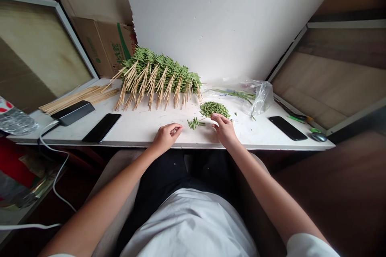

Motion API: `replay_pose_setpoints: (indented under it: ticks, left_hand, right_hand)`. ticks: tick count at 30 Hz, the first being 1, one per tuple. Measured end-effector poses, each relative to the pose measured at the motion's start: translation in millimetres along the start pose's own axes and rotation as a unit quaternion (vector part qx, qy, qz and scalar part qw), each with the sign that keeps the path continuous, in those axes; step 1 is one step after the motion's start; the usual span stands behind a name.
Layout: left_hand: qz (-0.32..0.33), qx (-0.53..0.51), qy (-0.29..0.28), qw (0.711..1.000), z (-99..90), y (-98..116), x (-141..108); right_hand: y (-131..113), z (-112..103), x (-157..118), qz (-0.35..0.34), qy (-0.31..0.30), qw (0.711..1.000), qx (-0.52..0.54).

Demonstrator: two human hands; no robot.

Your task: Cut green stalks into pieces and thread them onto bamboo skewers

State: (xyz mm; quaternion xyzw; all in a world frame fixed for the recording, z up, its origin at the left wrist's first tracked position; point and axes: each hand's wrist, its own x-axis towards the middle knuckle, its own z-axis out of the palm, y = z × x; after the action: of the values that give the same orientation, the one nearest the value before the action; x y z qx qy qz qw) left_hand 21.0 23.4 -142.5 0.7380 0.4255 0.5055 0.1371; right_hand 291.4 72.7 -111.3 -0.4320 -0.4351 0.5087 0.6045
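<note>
In the head view, just below centre, pinches a thin stick (206,118) in the right hand (224,129) beside short green pieces (195,123), left hand (169,134) narrowly closed opposite, on what cannot tell, apparently for two-sided control within easy reach of the green pile (214,108).

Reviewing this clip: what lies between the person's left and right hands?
Between the left hand and the right hand lies a short row of cut green pieces, as the head view shows.
</note>
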Motion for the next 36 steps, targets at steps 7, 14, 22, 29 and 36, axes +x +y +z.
replay_pose_setpoints:
  ticks: [7,14,22,29,36]
  left_hand:
    - [0.034,0.012,0.020,0.999,0.1,0.0,-0.2]
    - [0.050,0.021,0.018,0.998,1.0,-2.6,-1.9]
    - [0.058,0.017,0.021,0.998,0.1,-2.9,-2.6]
    - [0.075,0.028,0.032,0.996,-0.3,-0.7,-2.5]
    - [0.087,0.036,0.042,0.995,-0.9,-2.6,-3.7]
  right_hand:
    - [0.7,4.7,-2.5,-0.021,-0.004,1.000,-0.019]
    - [13.6,7.1,-2.8,-0.027,0.020,0.999,-0.035]
    - [21.5,11.6,-5.0,-0.052,0.037,0.997,-0.048]
    - [15.9,14.8,-10.9,-0.060,0.043,0.996,-0.056]
    - [15.3,13.5,-13.4,-0.096,0.030,0.992,-0.075]
